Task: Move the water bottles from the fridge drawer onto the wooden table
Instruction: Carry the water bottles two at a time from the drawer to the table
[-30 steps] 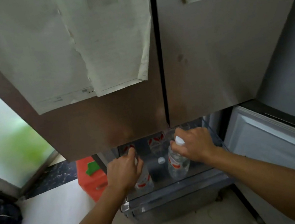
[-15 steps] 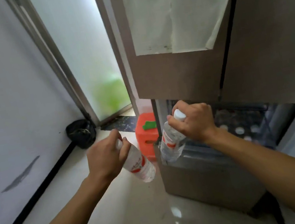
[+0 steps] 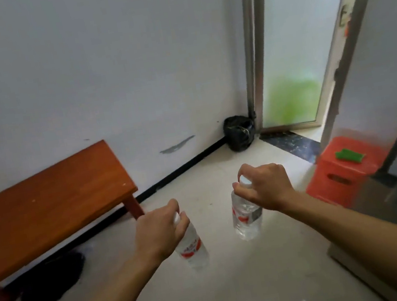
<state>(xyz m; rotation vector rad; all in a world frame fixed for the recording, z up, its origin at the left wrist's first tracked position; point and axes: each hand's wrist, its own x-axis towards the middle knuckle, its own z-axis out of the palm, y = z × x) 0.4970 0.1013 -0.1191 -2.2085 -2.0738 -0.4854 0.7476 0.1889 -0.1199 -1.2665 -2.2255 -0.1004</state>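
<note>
**Two bottles in the air, table waiting on the left**

Both hands were loaded. The left hand point(image 3: 157, 232) was wrapped round the neck of one water bottle point(image 3: 193, 251), fingers curled over the white cap, and the bottle hung tilted with its base pointing forward and down. The right hand point(image 3: 264, 186) clenched the second bottle point(image 3: 247, 221) at the cap too, and that one dangled closer to upright. Neither bottle touched anything but its hand, and both hung over the pale floor point(image 3: 241, 287), a little apart from each other.

By my reading this was the carry leg, with the lift out of the drawer done and the set-down not yet made. The wooden table point(image 3: 43, 202) stood low against the wall to the left, its near corner just beyond the left hand. The part of its top that showed was bare. A red stool point(image 3: 340, 173) sat off to the right and a black bag point(image 3: 239, 133) in the far corner, both well out of the way.

The next move probably called for swinging both arms left over the tabletop. The tilted bottle would need bringing upright so each base landed flat, and the caps released only once both stood steady. Set too near the edge, a top-held bottle could wobble over.
</note>
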